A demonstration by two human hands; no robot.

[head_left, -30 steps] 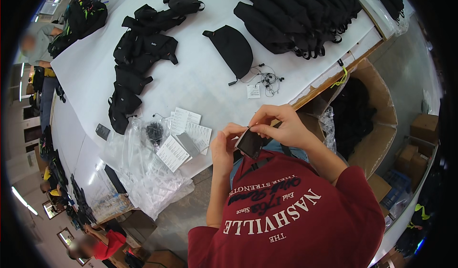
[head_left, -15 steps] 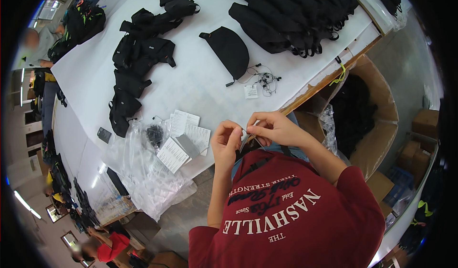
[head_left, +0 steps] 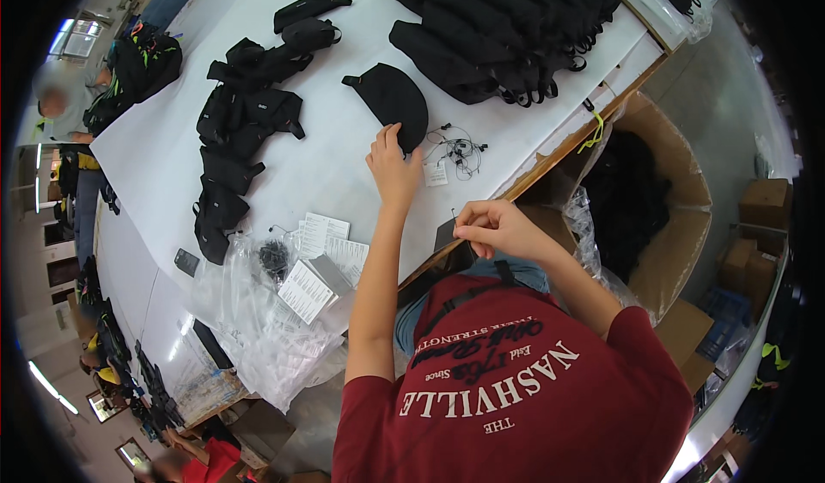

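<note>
The left hand [head_left: 391, 167] lies flat with its grip apart, fingertips on the near edge of a black pouch [head_left: 394, 100] on the table [head_left: 344, 174]. The right hand [head_left: 498, 228], nearer the body than the pouch, pinches a small dark tag [head_left: 444, 235] at the table's edge. Loose strings [head_left: 457, 149] lie right of the pouch, a finished-looking pile [head_left: 507, 27] beyond it. By the look, this pouch remains untagged.

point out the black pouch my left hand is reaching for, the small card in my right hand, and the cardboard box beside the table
black pouch [head_left: 391, 96]: head view, middle of its rounded body.
small card [head_left: 444, 234]: head view, its dark face just below the right hand's fingers.
cardboard box [head_left: 679, 255]: head view, its inner right wall.
</note>
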